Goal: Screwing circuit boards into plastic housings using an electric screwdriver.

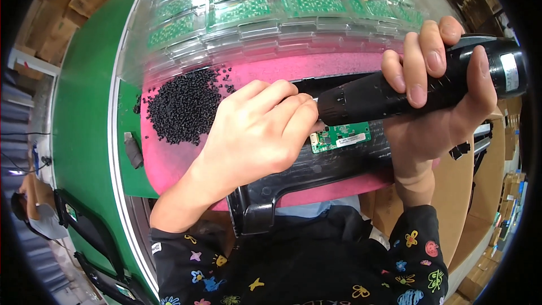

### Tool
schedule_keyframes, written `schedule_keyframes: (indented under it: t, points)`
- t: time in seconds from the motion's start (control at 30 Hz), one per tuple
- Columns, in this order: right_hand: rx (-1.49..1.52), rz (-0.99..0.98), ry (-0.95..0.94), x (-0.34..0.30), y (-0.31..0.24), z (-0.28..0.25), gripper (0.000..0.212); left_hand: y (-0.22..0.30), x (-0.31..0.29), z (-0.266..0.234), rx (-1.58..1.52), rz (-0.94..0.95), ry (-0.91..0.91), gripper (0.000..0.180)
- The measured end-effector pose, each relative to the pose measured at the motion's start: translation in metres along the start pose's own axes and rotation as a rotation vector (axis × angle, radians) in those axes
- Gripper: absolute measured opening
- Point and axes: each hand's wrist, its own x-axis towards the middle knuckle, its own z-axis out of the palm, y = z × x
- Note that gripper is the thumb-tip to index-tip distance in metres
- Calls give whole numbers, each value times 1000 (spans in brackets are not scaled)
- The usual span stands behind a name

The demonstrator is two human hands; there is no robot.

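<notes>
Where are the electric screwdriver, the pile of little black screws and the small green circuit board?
electric screwdriver [395,93], head view, middle of its black body.
pile of little black screws [183,107], head view, centre of the heap.
small green circuit board [341,135], head view, its green face.

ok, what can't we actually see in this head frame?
- Tip of the electric screwdriver: hidden behind the left hand.
- Green circuit board: partly covered by that hand and the tool.
- Black housing: mostly hidden under both hands.
- Boards in the clear trays: detail blurred by plastic.
- Right hand: palm hidden.
</notes>
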Motion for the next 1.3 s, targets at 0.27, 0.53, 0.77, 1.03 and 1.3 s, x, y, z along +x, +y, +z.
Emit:
schedule_keyframes:
  t: [0.27, 0.53, 0.77, 1.03, 1.3]
  points:
    - [-242, -62, -125, -17, 1, 2, 37, -1, 1, -10, -83, -181, 8, 14]
    - [-344, 94, -173, -12, 11, -8, 32, -2, -5, -7, -264, -329, -68, 11]
    - [-409, 85, -280, -17, 18, -4, 31, -1, -14, -8, -333, -345, -154, 11]
    - [-443, 171, -361, -18, 26, 3, 37, 0, -21, -9, -340, -406, -284, 11]
    - [-187, 8, -269, -37, 23, -5, 36, 0, -28, -7, -319, -367, -398, 10]
